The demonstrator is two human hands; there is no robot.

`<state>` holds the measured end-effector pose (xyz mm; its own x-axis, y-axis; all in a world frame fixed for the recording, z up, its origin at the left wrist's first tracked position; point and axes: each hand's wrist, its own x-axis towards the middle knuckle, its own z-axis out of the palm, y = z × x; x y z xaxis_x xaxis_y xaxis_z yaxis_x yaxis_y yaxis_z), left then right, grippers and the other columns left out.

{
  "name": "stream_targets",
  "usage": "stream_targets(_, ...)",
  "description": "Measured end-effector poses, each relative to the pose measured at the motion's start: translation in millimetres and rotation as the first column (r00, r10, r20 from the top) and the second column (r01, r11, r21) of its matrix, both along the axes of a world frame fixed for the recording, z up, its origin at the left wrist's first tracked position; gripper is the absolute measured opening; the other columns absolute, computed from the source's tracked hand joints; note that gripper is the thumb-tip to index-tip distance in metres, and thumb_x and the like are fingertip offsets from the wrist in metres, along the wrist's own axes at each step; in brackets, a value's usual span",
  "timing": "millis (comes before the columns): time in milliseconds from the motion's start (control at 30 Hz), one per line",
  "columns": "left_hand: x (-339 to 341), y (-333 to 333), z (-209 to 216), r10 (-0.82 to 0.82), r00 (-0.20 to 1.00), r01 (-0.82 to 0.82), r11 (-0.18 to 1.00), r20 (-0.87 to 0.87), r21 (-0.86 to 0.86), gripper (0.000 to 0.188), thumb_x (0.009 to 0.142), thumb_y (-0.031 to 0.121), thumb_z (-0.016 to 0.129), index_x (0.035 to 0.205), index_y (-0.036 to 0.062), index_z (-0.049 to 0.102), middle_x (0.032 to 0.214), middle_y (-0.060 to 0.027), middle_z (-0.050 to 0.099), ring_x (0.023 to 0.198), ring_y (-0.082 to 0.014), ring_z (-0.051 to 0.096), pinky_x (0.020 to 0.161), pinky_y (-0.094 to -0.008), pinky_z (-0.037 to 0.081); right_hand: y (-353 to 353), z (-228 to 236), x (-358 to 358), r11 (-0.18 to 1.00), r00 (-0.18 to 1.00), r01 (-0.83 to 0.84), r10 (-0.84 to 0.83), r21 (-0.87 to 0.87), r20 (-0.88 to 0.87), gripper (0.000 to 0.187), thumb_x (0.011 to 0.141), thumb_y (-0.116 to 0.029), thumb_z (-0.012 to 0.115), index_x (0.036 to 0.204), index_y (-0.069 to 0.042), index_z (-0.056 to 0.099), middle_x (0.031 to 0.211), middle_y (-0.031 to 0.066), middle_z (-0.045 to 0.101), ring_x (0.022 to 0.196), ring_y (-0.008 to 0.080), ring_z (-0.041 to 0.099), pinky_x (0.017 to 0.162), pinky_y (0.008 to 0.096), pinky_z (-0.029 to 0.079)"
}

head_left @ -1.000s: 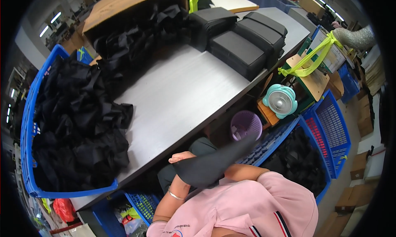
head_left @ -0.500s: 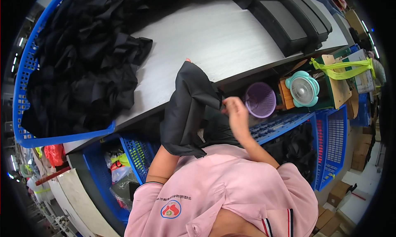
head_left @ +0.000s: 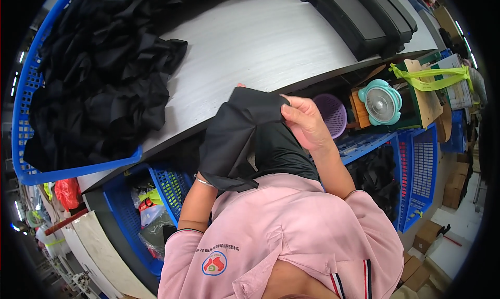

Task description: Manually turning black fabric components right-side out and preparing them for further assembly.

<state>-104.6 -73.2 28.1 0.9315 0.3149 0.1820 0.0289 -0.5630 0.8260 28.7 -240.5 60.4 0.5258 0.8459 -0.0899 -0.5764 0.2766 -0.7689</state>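
A black fabric piece (head_left: 226,137), which looks like a sewn cover or pouch, drapes over my left forearm and hides nearly all of that hand. Only a fingertip of my left hand (head_left: 240,85) peeks out at the cloth's far edge, so how its fingers are set is hidden. My right hand (head_left: 307,123) pinches the right end of the same fabric between thumb and fingers. The cloth is creased and held off the table, above my lap at the table's near edge.
A blue plastic basket (head_left: 78,175) heaped with black fabric (head_left: 104,85) stands on the white table (head_left: 234,44) at left. Stacked black padded pieces (head_left: 354,23) lie at the far right. Below are a purple bin (head_left: 332,116), a small fan (head_left: 383,103) and blue crates (head_left: 416,169).
My right hand has come up to the fabric and now grips its right end. The cloth's top has been drawn out to the right, and its far tip sits slightly lower.
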Motion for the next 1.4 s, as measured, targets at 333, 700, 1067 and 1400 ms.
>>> stream_targets(333,-42.9,-14.1,-19.6,-0.019,0.978,0.121,0.864,0.209,-0.489,0.051,0.100,0.020,0.056,0.145,-0.0012,0.044,0.144,-0.0141,0.053,0.126,-0.0251,0.055,0.108,-0.0351,0.043,6.0,10.6,32.8,0.921,0.788,0.365,-0.227,-0.138,0.573,0.028,0.099,-0.017,0.060,0.116,0.004,0.067,0.114,0.0116,0.068,0.105,0.0183,0.064,0.095,0.0304,0.049)
stream_targets(700,-27.7,0.5,-23.6,0.185,0.980,-0.150,0.438,-0.075,-0.886,0.049,0.101,0.023,0.057,0.143,-0.0002,0.047,0.143,-0.0126,0.054,0.125,-0.0245,0.056,0.109,-0.0359,0.044,7.1,9.0,27.2,0.991,0.255,0.012,0.126,-0.134,0.959,0.024,0.075,-0.003,0.075,0.098,0.000,0.071,0.117,0.0106,0.065,0.116,0.0282,0.060,0.111,0.0450,0.040)
stream_targets(1067,14.6,60.0,-73.4,0.188,0.970,-0.185,0.146,-0.156,-0.972,0.045,0.099,0.027,0.061,0.137,0.0027,0.054,0.134,-0.0092,0.059,0.122,-0.0205,0.057,0.107,-0.0340,0.043,55.8,17.9,120.2,0.881,0.493,0.422,-0.026,-0.213,0.870,0.019,0.099,-0.012,0.060,0.106,0.005,0.059,0.113,0.0080,0.058,0.091,0.0160,0.063,0.083,0.0261,0.048)
stream_targets(1400,9.1,46.5,-12.9,0.532,0.833,-0.410,0.776,0.149,-0.479,0.020,0.097,0.008,0.064,0.114,-0.0045,0.065,0.107,-0.0056,0.065,0.091,-0.0125,0.062,0.084,-0.0232,0.049,45.0,-16.8,86.8,0.723,0.522,0.632,-0.133,-0.278,0.842,0.019,0.098,-0.011,0.059,0.098,0.005,0.068,0.088,0.0069,0.068,0.076,0.0104,0.065,0.071,0.0228,0.049)
